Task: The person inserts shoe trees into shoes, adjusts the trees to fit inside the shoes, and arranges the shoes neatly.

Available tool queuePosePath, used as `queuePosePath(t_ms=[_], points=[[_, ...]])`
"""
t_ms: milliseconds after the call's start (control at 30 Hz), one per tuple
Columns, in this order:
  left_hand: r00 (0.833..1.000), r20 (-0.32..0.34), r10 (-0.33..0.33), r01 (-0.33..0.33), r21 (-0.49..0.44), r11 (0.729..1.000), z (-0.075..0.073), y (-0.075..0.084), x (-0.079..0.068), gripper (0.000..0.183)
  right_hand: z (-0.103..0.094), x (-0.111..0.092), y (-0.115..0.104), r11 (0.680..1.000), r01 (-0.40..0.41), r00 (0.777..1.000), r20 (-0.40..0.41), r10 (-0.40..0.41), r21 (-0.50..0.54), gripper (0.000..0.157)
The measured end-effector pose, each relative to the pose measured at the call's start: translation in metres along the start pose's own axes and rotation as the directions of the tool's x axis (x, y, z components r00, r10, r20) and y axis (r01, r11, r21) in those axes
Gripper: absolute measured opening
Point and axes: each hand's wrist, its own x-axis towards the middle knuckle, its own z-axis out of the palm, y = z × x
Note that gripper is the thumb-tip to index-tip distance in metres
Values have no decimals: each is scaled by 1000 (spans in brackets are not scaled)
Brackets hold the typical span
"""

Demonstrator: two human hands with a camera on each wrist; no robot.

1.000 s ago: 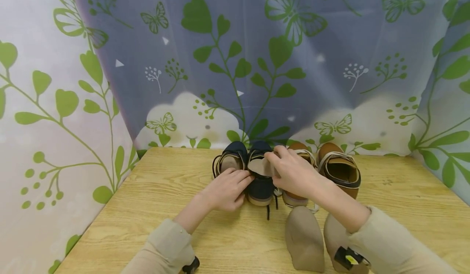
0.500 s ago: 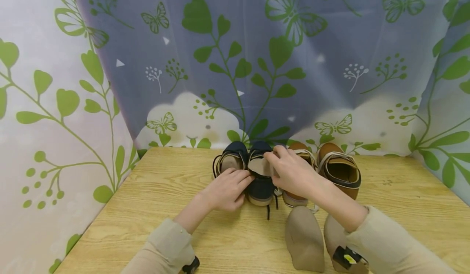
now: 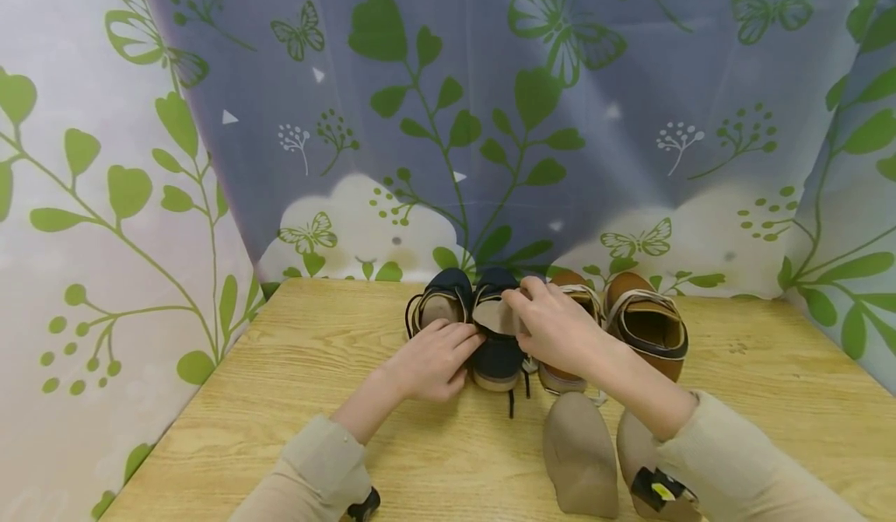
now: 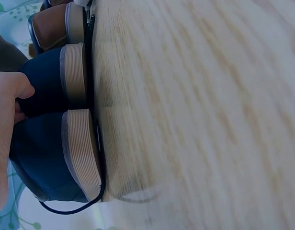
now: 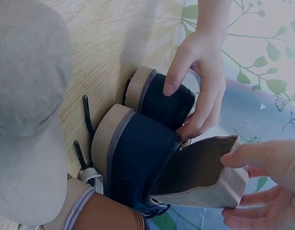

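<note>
My right hand (image 3: 560, 327) pinches the wide hollow end of a beige moulded shoe insert (image 5: 231, 189) between thumb and fingers. Its other end sits inside the collar of the right navy shoe (image 5: 138, 148). With fingertips bent at that shoe's collar, my left hand (image 3: 427, 362) steadies it from the left. The left thumb (image 5: 176, 79) lies in front of the left navy shoe (image 3: 449, 285) in the right wrist view; I cannot tell whether it touches. A beige insert (image 3: 439, 310) shows inside that left shoe too.
Two brown shoes (image 3: 645, 316) stand on the right, the nearer one partly behind my right hand. Two beige inserts (image 3: 581, 456) lie on the wooden table (image 3: 315, 351) in front, one partly under my right sleeve. Loose black laces trail beside the navy shoes. A patterned cloth (image 3: 420, 117) hangs behind.
</note>
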Motion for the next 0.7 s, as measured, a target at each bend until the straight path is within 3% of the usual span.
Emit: queuePosePath(t_ms=[700], points=[[1000, 4, 3, -3, 14, 1000, -1, 1, 0, 47, 4, 4, 2, 999, 32, 999, -43, -33, -33, 42]])
